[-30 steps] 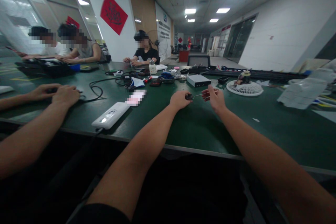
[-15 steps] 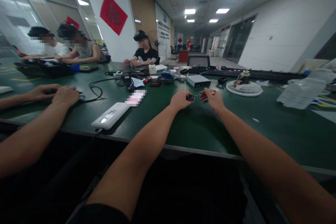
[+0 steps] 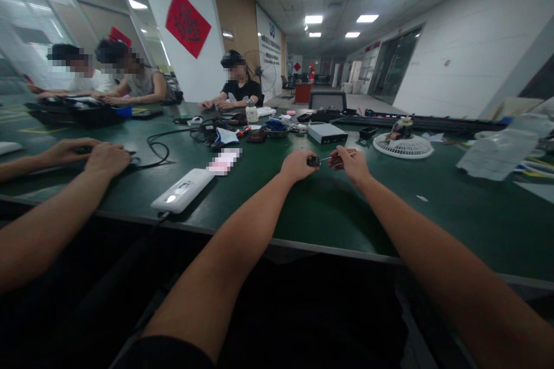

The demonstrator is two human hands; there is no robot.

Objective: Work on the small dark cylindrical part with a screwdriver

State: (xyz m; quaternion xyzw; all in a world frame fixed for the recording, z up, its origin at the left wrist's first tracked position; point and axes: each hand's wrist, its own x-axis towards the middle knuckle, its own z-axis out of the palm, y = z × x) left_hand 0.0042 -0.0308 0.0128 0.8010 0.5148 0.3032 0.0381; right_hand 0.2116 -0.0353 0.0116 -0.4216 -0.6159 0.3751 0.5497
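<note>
Over the green table (image 3: 329, 219), my left hand (image 3: 298, 166) is closed around a small dark part (image 3: 313, 160), whose kind I cannot make out. Just to its right, my right hand (image 3: 351, 165) grips a screwdriver (image 3: 345, 153) by its handle. The thin metal shaft lies almost level and points left, with its tip at the dark part. Whether the tip sits in a screw is too small to tell. My fingers hide most of the dark part and some of the handle.
A grey metal box (image 3: 327, 132) and a white fan grille (image 3: 402, 145) stand beyond my hands. At left lies a white power bank (image 3: 182, 190) with a cable. A neighbour's hands (image 3: 104, 158) work at the far left. Plastic wrap (image 3: 497, 150) lies at right.
My right-hand fingers have shifted slightly around the screwdriver handle. My left hand and the dark part stay in place. The neighbour's hands have moved a little.
</note>
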